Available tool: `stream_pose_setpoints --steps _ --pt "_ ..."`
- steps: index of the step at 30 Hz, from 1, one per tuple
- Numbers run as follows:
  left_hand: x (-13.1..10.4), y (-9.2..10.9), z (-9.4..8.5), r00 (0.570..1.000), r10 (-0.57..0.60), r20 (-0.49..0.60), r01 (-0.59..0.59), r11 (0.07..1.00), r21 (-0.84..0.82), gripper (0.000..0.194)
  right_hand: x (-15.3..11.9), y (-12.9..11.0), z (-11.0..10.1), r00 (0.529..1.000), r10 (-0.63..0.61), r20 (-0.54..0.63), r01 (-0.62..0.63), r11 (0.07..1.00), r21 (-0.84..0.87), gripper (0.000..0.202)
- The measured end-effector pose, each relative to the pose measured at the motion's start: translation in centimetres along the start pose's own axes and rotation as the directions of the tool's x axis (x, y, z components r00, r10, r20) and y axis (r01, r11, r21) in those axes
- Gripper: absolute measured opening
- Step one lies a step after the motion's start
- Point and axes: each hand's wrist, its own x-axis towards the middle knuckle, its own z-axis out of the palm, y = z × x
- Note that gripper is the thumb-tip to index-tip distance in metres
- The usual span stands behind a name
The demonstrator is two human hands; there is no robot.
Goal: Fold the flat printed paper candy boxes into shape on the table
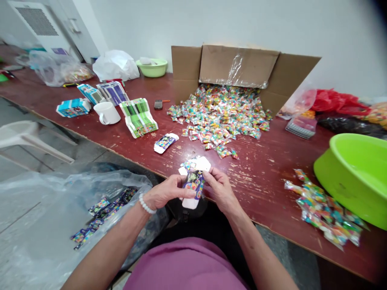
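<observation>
Between my two hands, above the table's near edge, is a small purple printed candy box (193,183) with white flaps at its ends. My left hand (169,191), with a white bead bracelet at the wrist, is closed on the box's left side, thumb across its front. My right hand (222,187) pinches the upper right edge by the open flap. Just behind the box, other printed cartons (188,164) lie partly hidden. A flat purple carton (165,143) rests farther up the table. Many small wrapped candies (223,117) spill from a cardboard box (238,66).
Left on the red table (256,177) are a white mug (107,113), green carton sheets (139,118) and blue carton bundles (73,108). A large green basin (356,177) stands right, beside more candy packets (326,213). A plastic bag (60,201) with filled boxes hangs below left.
</observation>
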Motion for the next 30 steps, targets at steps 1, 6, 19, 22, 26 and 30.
stream_pose_setpoints --steps 1,6,19,22,26,30 --pt "-0.4 -0.1 0.3 0.995 -0.013 0.096 0.022 0.995 -0.095 0.046 -0.4 -0.4 0.0 0.998 0.024 0.066 -0.023 1.0 -0.017 0.028" --pt "-1.1 -1.1 2.2 0.972 0.083 0.218 -0.001 0.937 -0.349 0.05 -2.1 -2.0 0.6 0.94 0.136 0.312 -0.132 0.991 -0.036 0.031" --pt "-1.0 -1.2 3.2 0.981 0.044 -0.189 -0.094 0.96 -0.265 0.032 -3.1 -1.3 1.8 0.994 0.04 0.101 -0.03 0.994 -0.103 0.03" --pt "-0.7 -1.3 3.3 0.967 0.094 -0.239 -0.128 0.983 -0.132 0.029 -2.5 -0.7 1.4 0.993 -0.106 -0.06 0.088 0.965 -0.247 0.029" --pt "-0.7 -1.7 4.0 0.886 0.223 -0.406 -0.263 0.964 -0.044 0.044 -1.9 -0.5 0.7 0.985 -0.135 -0.104 0.104 0.959 -0.264 0.025" --pt "-1.1 -1.8 4.9 0.821 0.288 -0.493 -0.32 0.947 0.021 0.072 -2.1 0.0 0.9 0.976 -0.133 -0.17 0.114 0.987 -0.116 0.053"
